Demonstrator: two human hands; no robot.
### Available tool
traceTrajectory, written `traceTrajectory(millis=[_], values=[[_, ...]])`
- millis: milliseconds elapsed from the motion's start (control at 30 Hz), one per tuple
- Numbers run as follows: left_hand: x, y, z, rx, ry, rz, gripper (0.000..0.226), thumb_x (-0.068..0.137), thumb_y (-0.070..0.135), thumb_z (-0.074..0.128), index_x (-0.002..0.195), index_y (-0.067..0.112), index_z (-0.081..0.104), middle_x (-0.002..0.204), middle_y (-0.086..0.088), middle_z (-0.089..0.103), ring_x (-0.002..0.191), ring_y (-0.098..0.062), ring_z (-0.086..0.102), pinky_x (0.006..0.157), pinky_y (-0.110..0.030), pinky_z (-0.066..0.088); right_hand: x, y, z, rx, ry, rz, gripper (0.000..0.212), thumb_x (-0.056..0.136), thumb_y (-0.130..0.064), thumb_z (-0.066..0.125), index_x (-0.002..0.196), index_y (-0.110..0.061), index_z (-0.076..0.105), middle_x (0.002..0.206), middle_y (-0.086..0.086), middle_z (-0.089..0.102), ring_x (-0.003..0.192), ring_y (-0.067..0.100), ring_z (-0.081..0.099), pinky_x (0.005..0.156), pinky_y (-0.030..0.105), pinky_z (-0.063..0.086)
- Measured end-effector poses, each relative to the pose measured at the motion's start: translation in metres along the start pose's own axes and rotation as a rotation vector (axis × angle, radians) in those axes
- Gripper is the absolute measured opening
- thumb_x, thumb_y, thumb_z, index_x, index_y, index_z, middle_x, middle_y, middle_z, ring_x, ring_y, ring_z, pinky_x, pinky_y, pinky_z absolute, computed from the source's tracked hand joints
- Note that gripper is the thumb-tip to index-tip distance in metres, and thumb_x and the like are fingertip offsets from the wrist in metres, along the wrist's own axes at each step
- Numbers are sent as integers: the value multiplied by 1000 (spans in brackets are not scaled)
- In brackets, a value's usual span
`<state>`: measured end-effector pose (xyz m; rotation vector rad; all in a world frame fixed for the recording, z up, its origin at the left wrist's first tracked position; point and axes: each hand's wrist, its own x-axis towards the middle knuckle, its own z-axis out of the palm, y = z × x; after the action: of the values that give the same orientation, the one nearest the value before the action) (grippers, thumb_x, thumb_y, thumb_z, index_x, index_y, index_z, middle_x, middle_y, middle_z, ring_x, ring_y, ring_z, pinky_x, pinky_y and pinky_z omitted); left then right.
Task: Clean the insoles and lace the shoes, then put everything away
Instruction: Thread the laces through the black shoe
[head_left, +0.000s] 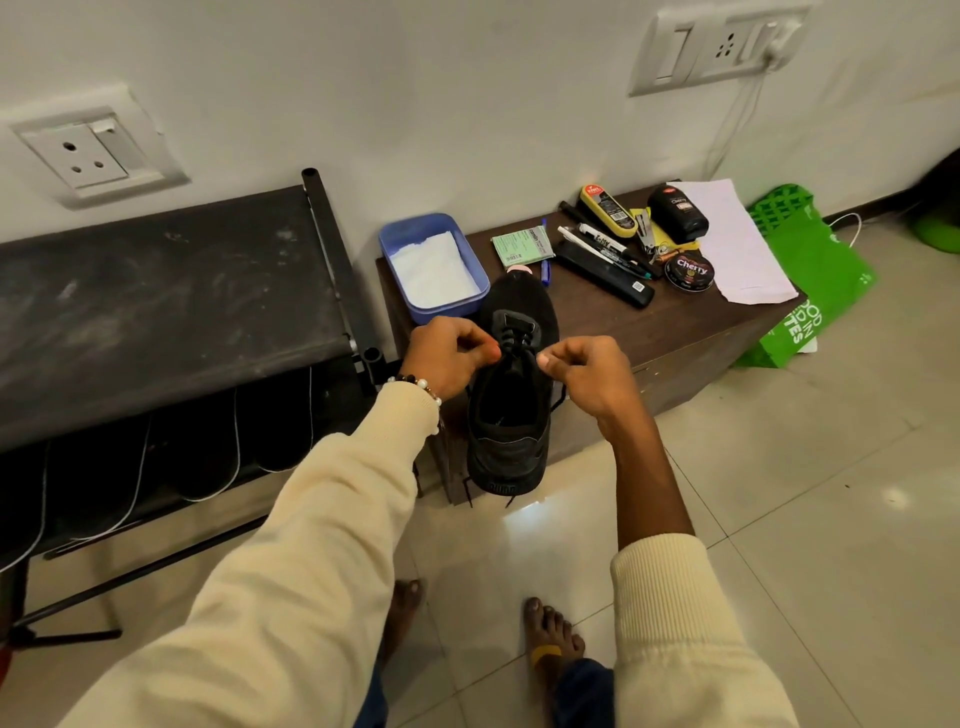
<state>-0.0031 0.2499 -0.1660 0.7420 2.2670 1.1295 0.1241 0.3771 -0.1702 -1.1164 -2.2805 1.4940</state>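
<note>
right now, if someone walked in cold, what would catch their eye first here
First the black shoe standing on the low brown table, with the left hand and right hand each pinching a black lace over its tongue. Next, the blue tub with white tissue behind the shoe, and the bright green bag on the floor to the table's right.

Home entryway: shoe rack (171, 322), tiled floor (779, 519) (wall sockets (85, 153) too).
</note>
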Motion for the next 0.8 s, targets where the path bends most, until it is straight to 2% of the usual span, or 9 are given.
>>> traceTrajectory(millis=[167, 300, 467, 600, 700, 800], values=[[4, 1, 7, 103, 61, -34, 12, 91, 19, 63, 96, 11, 69, 96, -8, 70, 90, -23, 65, 90, -39, 52, 1, -1, 0, -38, 59, 62, 17, 88, -22, 64, 79, -8, 70, 85, 6, 71, 87, 21, 65, 84, 40, 53], [8, 0, 10, 102, 87, -113, 21, 97, 18, 53, 97, 5, 69, 99, -12, 69, 95, -28, 64, 91, -42, 51, 1, 1, -2, 171, 30, 172, 22, 90, -15, 56, 74, -9, 69, 86, 8, 73, 84, 24, 65, 87, 50, 53], [10, -1, 10, 49, 79, -187, 25, 97, 18, 51, 97, 3, 71, 100, -11, 69, 95, -25, 62, 89, -37, 49, -1, -1, -3, 282, 25, 225, 25, 94, -10, 51, 76, -5, 66, 88, 13, 72, 83, 26, 63, 88, 51, 51], [9, 0, 11, 31, 92, -177, 23, 97, 16, 53, 98, 1, 70, 99, -12, 69, 95, -25, 63, 89, -38, 51, -1, 1, -4, 301, 35, 231, 22, 94, -10, 53, 78, -3, 66, 86, 12, 71, 80, 22, 63, 83, 43, 54], [8, 3, 6, -70, 156, -140, 14, 96, 14, 55, 94, 5, 65, 87, -5, 65, 80, -19, 63, 77, -38, 57, -3, 1, -9, 203, 85, 173, 21, 90, -15, 61, 73, -5, 67, 75, 10, 70, 64, 17, 63, 65, 34, 56], [3, 10, -2, -236, 182, -187, 11, 95, 14, 58, 92, 7, 64, 74, -3, 60, 58, -15, 55, 54, -29, 53, -8, -8, -12, 216, 131, 165, 18, 86, -15, 67, 72, -5, 67, 65, 8, 65, 48, 12, 53, 50, 25, 44]])
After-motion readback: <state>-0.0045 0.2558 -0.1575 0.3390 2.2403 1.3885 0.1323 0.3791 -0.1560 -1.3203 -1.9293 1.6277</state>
